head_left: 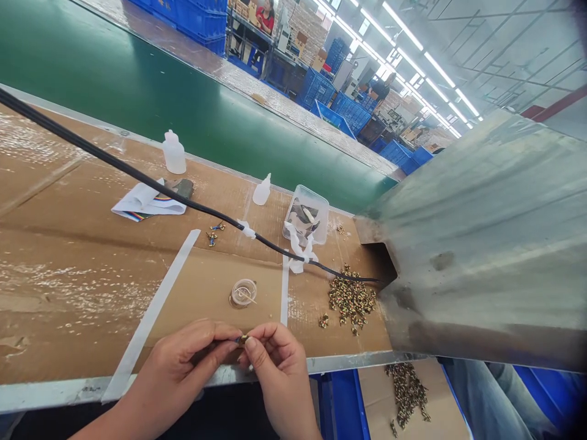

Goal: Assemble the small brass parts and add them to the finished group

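Observation:
Close to the table's front edge, my left hand (183, 357) and my right hand (282, 366) meet fingertip to fingertip. Between them is a small brass-coloured piece with a blue part (242, 340), pinched from both sides; its exact kind is too small to tell. Just beyond the fingers stands a small round clear cup (243, 293) with a thin stick in it. Two or so similar blue-and-brass pieces (212, 237) lie farther back on the cardboard. To the right is a heap of small brass-coloured pieces (352, 299).
A black cable (137, 174) crosses above the cardboard-covered table. Two white squeeze bottles (174, 154), a folded cloth (147, 201) and a clear plastic tub (306, 214) stand along the back. A metal panel (481, 244) rises at right. Below it, more pieces (408, 391) lie on cardboard.

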Tool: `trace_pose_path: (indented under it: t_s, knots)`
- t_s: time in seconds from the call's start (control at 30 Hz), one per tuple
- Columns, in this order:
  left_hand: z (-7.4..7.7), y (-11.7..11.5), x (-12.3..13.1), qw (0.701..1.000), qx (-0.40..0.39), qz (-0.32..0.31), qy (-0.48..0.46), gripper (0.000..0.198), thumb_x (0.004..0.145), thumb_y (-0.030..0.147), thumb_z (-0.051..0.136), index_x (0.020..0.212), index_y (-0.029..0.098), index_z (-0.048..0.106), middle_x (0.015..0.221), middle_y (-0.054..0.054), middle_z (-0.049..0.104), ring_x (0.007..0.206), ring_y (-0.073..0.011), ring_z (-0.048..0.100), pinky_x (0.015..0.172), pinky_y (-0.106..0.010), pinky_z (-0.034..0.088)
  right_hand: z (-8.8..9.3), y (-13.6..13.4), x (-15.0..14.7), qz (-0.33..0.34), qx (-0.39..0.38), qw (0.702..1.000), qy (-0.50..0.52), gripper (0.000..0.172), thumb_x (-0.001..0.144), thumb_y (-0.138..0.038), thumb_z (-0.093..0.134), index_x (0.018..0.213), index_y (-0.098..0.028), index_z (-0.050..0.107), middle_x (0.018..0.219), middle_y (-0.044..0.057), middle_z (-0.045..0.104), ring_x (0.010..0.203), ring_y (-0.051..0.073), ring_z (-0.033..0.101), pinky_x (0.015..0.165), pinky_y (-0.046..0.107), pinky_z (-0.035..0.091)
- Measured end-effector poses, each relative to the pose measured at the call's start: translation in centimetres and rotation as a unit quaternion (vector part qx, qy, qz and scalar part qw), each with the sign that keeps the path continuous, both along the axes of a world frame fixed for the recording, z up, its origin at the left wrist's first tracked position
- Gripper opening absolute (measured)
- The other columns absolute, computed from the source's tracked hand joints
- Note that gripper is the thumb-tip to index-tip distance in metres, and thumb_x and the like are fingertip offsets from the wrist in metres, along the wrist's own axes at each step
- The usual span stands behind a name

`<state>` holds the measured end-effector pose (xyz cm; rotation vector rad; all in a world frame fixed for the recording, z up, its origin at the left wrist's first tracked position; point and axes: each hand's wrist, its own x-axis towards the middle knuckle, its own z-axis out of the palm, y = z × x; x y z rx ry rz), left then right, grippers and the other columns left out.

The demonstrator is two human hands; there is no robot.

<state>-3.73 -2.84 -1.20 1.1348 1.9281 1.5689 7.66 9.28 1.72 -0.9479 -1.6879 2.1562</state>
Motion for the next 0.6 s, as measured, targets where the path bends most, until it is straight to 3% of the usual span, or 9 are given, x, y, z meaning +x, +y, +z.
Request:
trace_pose_path:
  t_s: [0.47, 0.6]
  knots:
    - [0.05, 0.10, -0.08, 1.000, 0.012, -0.025, 0.001, 0.015, 0.092, 0.024, 0.057, 0.097, 0.031, 0.069, 0.084, 0.007, 0.072, 0.077, -0.0094, 0.068, 0.071, -0.013, 0.052, -0.51, -0.37, 0.24, -0.016, 0.044, 0.999, 0.005, 0.032, 0.083, -0.047, 0.071, 0.083, -0.015, 0.066, 0.069, 0.002, 0.063, 0.064, 0.012, 0.057, 0.060, 0.021, 0.046]
    - [-0.04, 0.00, 0.04, 1.000, 0.006, 0.000, -0.007, 0.012, 0.091, 0.027, 0.059, 0.094, 0.030, 0.070, 0.084, 0.006, 0.073, 0.077, -0.0106, 0.069, 0.070, -0.014, 0.053, -0.78, -0.58, 0.38, -0.012, 0.060, 0.998, 0.000, 0.032, 0.084, -0.046, 0.069, 0.083, -0.015, 0.066, 0.069, 0.002, 0.063, 0.064, 0.012, 0.058, 0.061, 0.021, 0.046]
